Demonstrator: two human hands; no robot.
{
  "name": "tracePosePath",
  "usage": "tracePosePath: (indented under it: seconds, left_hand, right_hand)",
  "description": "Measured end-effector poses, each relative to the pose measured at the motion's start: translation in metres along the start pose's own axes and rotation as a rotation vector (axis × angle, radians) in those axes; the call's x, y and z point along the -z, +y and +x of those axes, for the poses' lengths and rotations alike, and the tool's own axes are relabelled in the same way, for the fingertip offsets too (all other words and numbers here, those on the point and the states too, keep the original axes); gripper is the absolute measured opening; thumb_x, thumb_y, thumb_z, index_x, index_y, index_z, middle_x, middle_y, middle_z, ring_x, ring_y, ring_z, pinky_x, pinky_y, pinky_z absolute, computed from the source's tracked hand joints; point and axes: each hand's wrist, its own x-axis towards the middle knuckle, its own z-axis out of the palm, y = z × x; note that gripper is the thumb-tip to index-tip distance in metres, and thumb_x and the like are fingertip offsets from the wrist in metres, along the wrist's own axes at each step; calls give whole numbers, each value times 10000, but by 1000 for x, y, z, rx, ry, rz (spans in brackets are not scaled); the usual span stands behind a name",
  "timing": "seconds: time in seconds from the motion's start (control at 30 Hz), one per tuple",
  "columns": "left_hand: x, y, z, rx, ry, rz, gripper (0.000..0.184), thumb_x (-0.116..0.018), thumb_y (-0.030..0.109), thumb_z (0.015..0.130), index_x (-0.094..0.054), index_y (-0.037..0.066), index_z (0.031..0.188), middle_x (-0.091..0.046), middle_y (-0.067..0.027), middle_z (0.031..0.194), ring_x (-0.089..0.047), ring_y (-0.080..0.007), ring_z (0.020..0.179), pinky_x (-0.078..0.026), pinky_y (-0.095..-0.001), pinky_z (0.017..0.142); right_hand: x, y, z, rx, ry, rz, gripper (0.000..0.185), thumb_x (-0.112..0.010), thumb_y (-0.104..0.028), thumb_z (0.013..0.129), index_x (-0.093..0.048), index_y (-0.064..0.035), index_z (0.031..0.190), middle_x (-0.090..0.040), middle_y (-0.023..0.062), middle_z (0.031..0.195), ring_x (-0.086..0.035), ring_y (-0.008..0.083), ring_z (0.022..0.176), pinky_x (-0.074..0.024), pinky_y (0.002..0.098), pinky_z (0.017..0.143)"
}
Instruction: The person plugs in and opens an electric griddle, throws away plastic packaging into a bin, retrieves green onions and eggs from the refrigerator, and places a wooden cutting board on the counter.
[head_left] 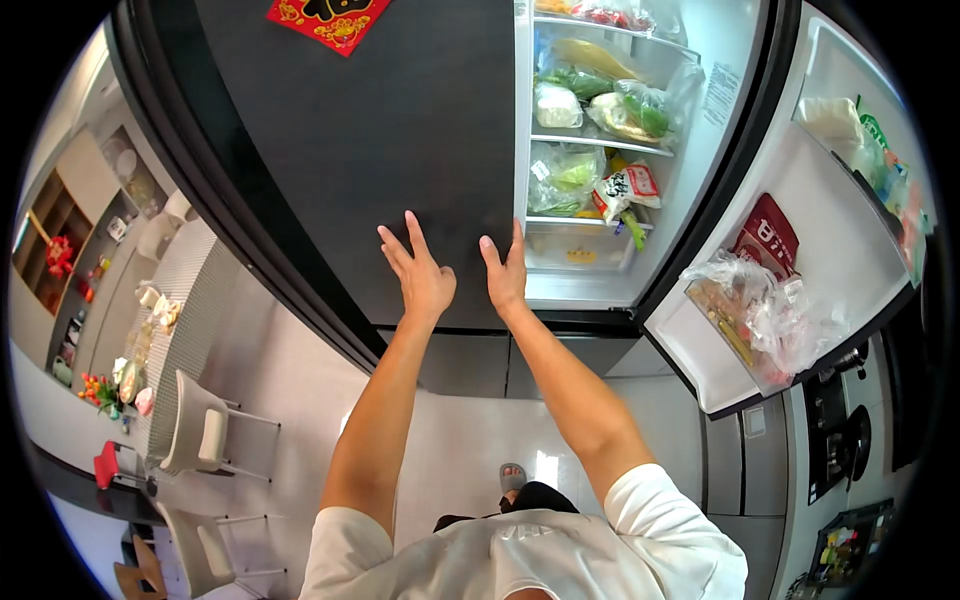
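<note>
A tall refrigerator fills the view ahead, its dark left door (370, 130) closed and its right door (840, 260) swung wide open. My left hand (425, 280) is in front of the left door with fingers spread, holding nothing. Close to that door's inner edge is my right hand (507, 272), thumb and fingers apart and nothing in it. Whether either hand touches the door I cannot tell. On the lit shelves beside my right hand are bagged vegetables (640, 110), a bag of leafy greens (565, 175) and a red-and-white packet (630, 190).
Door bins hold a dark red packet (768, 238) and crumpled plastic bags (785, 315). The open right door reaches out toward a kitchen counter (815, 520). At left stand a long table (185, 310) and chairs (200, 430). A red paper decoration (330, 20) hangs on the left door.
</note>
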Motion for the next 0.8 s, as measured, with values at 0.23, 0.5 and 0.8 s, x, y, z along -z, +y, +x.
tracePosePath:
  seconds: [0.23,0.5,0.8]
  left_hand:
    - [31,0,-8,17,-140,-35,1152,-608,-70,818,48,240,1711,237,-338,1691,33,-663,1537,-334,-614,1205]
    - [119,-25,-56,-48,-359,-264,1096,-616,-53,826,-43,217,1720,98,-304,1738,-165,-482,1601,-374,-463,1213]
    - [198,-60,-163,-220,-348,-339,950,-545,18,868,-139,181,1711,-187,-250,1735,-271,-445,1573,-338,-452,1247]
  right_hand:
    - [5,-32,-22,-135,-17,-10,972,-660,-555,989,-252,40,1641,-348,261,1669,-336,387,1552,-271,421,1269]
    - [-17,-67,-129,-14,62,-171,1021,-638,-580,1000,-163,30,1666,-253,283,1702,-228,416,1591,-210,460,1291]
    - [-36,-131,-281,24,-37,-141,768,-492,-500,1096,-303,7,1641,-300,248,1694,-273,385,1578,-209,432,1288]
